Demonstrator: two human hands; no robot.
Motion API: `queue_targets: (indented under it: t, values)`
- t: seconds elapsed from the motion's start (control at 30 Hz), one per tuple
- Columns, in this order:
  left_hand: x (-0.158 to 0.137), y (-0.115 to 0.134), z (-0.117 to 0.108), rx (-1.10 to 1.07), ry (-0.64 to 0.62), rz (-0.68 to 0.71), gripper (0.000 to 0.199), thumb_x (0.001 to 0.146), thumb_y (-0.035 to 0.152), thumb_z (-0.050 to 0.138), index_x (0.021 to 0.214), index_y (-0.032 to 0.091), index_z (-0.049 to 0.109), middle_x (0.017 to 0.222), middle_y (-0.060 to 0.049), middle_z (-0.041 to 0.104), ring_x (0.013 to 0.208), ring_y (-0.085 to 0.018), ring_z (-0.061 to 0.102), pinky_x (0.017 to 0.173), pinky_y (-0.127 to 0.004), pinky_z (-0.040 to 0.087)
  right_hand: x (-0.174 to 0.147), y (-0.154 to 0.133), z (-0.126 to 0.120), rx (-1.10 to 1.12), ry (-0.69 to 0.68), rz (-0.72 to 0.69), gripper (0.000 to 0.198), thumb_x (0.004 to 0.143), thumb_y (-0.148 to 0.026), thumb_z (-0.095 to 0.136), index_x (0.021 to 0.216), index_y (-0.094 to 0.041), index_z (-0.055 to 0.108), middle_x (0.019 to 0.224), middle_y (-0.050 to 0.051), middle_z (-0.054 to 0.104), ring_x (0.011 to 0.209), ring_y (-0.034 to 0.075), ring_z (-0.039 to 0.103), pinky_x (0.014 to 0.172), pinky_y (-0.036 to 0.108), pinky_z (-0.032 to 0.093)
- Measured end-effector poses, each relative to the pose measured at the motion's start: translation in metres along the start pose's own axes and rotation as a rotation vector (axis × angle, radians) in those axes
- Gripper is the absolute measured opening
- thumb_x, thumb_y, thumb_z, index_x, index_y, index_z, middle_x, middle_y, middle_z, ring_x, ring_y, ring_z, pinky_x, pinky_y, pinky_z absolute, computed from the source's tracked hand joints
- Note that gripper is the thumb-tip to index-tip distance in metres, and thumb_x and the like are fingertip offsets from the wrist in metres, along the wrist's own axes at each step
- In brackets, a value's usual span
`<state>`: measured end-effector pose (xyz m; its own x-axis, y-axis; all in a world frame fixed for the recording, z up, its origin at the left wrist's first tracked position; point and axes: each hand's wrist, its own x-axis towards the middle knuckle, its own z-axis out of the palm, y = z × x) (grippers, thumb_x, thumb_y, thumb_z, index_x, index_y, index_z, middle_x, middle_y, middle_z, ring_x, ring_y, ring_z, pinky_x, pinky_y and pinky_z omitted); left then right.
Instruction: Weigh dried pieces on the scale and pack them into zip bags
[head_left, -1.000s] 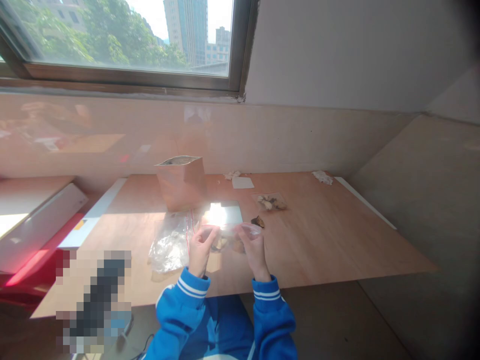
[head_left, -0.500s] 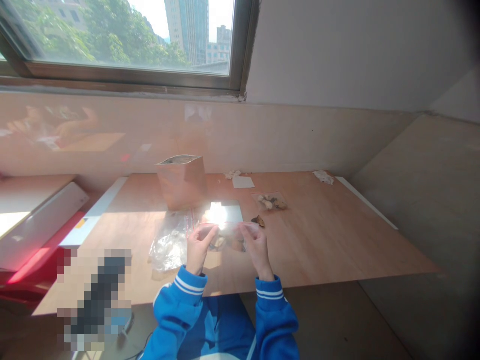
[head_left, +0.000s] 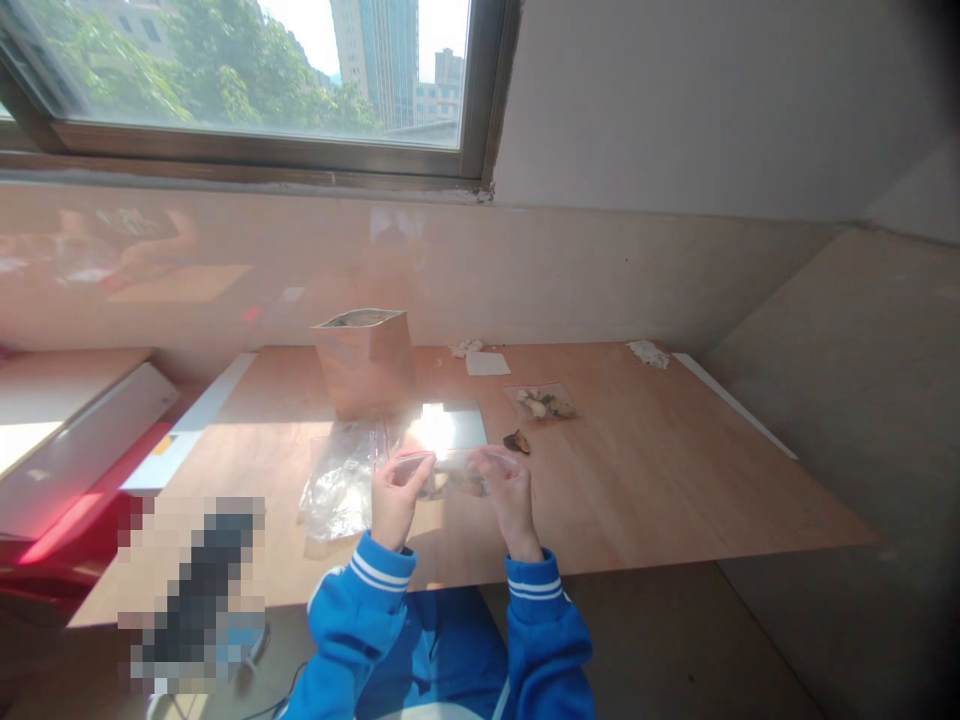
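Between my two hands is a clear zip bag [head_left: 454, 480] with several pale and brown pieces inside. My left hand [head_left: 397, 495] pinches the top strip of the bag at its left side. At the right side, the fingers of my right hand [head_left: 508, 490] are pressed on the same strip. Just beyond the bag lies a shiny pale square plate [head_left: 466, 424] with strong glare on it. One dark brown dried piece [head_left: 517, 441] rests on the table past my right hand. A pile of clear plastic bags [head_left: 339, 490] lies left of my left hand.
An open brown paper bag [head_left: 364, 370] stands at the back left of the wooden table [head_left: 660, 470]. Farther back lie a filled zip bag [head_left: 544, 402], a white card [head_left: 487, 364] and crumpled white scraps [head_left: 649, 354]. The table's front edge runs close to my lap.
My right hand has shifted slightly left along the bag's top strip. My left hand has barely moved and keeps its pinch.
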<state>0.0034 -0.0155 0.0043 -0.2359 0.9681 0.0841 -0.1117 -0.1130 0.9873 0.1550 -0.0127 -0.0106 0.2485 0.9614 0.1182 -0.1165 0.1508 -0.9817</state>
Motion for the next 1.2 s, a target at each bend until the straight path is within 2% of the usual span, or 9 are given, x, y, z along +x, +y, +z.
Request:
queue_targets:
  t: [0.1, 0.33, 0.43, 0.57, 0.67, 0.83, 0.93, 1.07, 1.2]
  values:
    - [0.000, 0.001, 0.000, -0.001, 0.011, 0.010, 0.025, 0.068, 0.038, 0.076, 0.079, 0.015, 0.073, 0.081, -0.006, 0.073, 0.078, -0.017, 0.068, 0.075, -0.028, 0.054, 0.000, -0.002, 0.002, 0.007, 0.008, -0.004, 0.022, 0.077, -0.040, 0.070, 0.076, -0.018, 0.072, 0.075, 0.005, 0.073, 0.067, 0.015, 0.067, 0.064, 0.025, 0.054]
    - [-0.001, 0.008, 0.004, -0.025, -0.101, -0.078, 0.028, 0.065, 0.038, 0.077, 0.079, 0.013, 0.074, 0.082, -0.009, 0.075, 0.078, -0.021, 0.070, 0.072, -0.031, 0.056, -0.003, -0.005, 0.007, -0.006, -0.024, 0.000, 0.022, 0.073, -0.039, 0.073, 0.077, -0.017, 0.072, 0.073, 0.005, 0.073, 0.068, 0.018, 0.068, 0.064, 0.028, 0.055]
    - [-0.003, 0.010, 0.007, -0.041, -0.074, -0.086, 0.028, 0.064, 0.037, 0.078, 0.078, 0.013, 0.074, 0.081, -0.009, 0.075, 0.077, -0.021, 0.070, 0.072, -0.031, 0.056, -0.006, -0.006, 0.012, 0.026, -0.004, 0.022, 0.022, 0.073, -0.038, 0.073, 0.078, -0.017, 0.072, 0.075, 0.005, 0.073, 0.071, 0.018, 0.069, 0.063, 0.027, 0.056]
    - [-0.004, 0.010, 0.010, -0.044, 0.030, -0.095, 0.029, 0.062, 0.038, 0.079, 0.076, 0.013, 0.073, 0.074, -0.007, 0.074, 0.069, -0.019, 0.068, 0.065, -0.029, 0.055, -0.009, -0.004, 0.018, 0.081, 0.018, 0.102, 0.026, 0.072, -0.041, 0.073, 0.080, -0.017, 0.072, 0.076, 0.005, 0.073, 0.071, 0.020, 0.069, 0.056, 0.027, 0.057]
    - [-0.003, 0.008, 0.010, -0.048, 0.064, -0.092, 0.030, 0.061, 0.039, 0.079, 0.076, 0.014, 0.073, 0.076, -0.007, 0.073, 0.071, -0.019, 0.068, 0.065, -0.028, 0.055, -0.009, -0.002, 0.020, 0.033, -0.018, 0.071, 0.024, 0.072, -0.040, 0.074, 0.079, -0.017, 0.072, 0.076, 0.004, 0.072, 0.072, 0.018, 0.068, 0.060, 0.026, 0.056]
    - [-0.003, 0.007, 0.008, -0.027, -0.075, -0.068, 0.026, 0.065, 0.037, 0.077, 0.075, 0.013, 0.074, 0.074, -0.006, 0.072, 0.068, -0.017, 0.066, 0.063, -0.026, 0.054, -0.008, 0.003, 0.021, 0.001, -0.068, 0.041, 0.023, 0.070, -0.039, 0.075, 0.076, -0.017, 0.071, 0.072, 0.002, 0.071, 0.068, 0.016, 0.066, 0.064, 0.026, 0.055]
    - [-0.003, 0.008, 0.008, -0.022, -0.108, -0.052, 0.027, 0.066, 0.037, 0.077, 0.077, 0.013, 0.075, 0.072, -0.005, 0.071, 0.065, -0.016, 0.065, 0.060, -0.025, 0.053, -0.009, 0.005, 0.020, 0.009, -0.067, 0.048, 0.023, 0.070, -0.040, 0.075, 0.075, -0.018, 0.070, 0.071, 0.001, 0.070, 0.069, 0.017, 0.066, 0.062, 0.026, 0.054]
    - [-0.005, 0.008, 0.010, -0.016, -0.106, -0.026, 0.025, 0.067, 0.037, 0.076, 0.076, 0.013, 0.074, 0.074, -0.006, 0.071, 0.068, -0.016, 0.065, 0.062, -0.025, 0.054, -0.011, 0.002, 0.022, -0.002, -0.042, 0.012, 0.022, 0.071, -0.039, 0.074, 0.074, -0.018, 0.069, 0.070, 0.001, 0.069, 0.069, 0.017, 0.065, 0.061, 0.026, 0.053]
    - [-0.010, 0.001, 0.015, -0.049, -0.022, 0.000, 0.024, 0.068, 0.037, 0.075, 0.076, 0.014, 0.072, 0.074, -0.005, 0.071, 0.071, -0.016, 0.066, 0.065, -0.026, 0.055, -0.017, -0.006, 0.027, 0.046, -0.025, -0.012, 0.017, 0.074, -0.036, 0.073, 0.073, -0.020, 0.068, 0.069, -0.001, 0.068, 0.068, 0.016, 0.064, 0.061, 0.025, 0.052]
